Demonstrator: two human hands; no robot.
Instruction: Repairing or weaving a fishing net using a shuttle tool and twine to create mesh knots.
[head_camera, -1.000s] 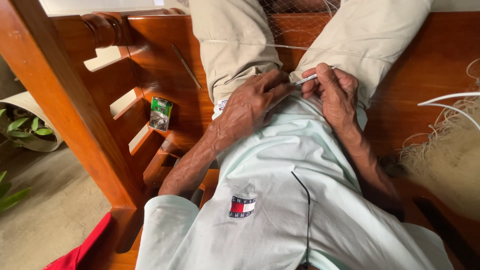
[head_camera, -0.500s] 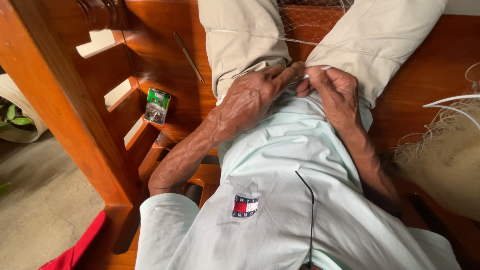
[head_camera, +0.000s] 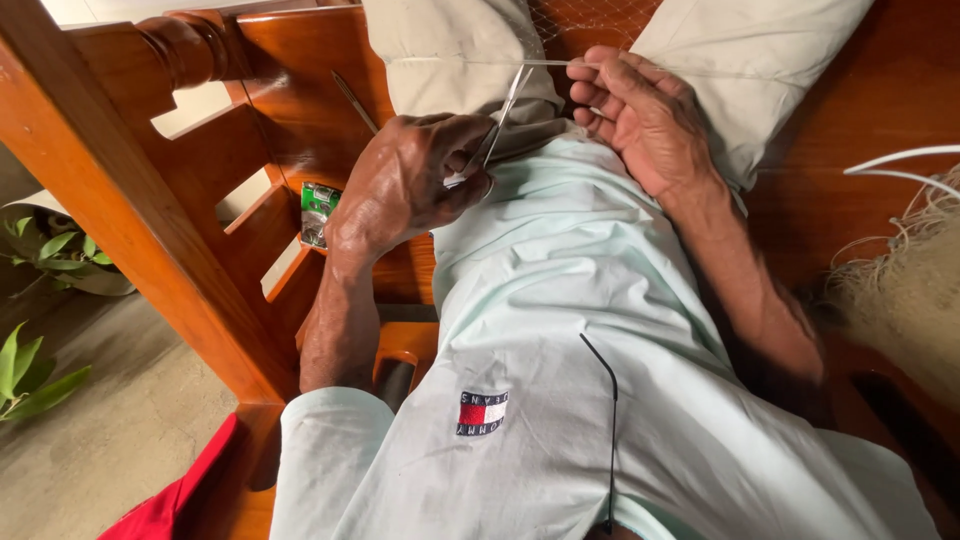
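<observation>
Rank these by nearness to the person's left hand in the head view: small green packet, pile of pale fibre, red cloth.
From the left hand:
1. Small green packet, just to its left on the wooden seat.
2. Red cloth, bottom left corner.
3. Pile of pale fibre, far right edge.

The left hand (head_camera: 415, 180) is curled into a pinch, forearm bent sharply at the elbow. The right hand (head_camera: 645, 115) is held higher, fingers bent, forearm extended.

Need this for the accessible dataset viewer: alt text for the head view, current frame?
Seen from above, a seated person's left hand grips a thin pale netting needle while the right hand pinches a taut pale cord across the lap. Fine netting lies between the knees, on a wooden bench.
</observation>
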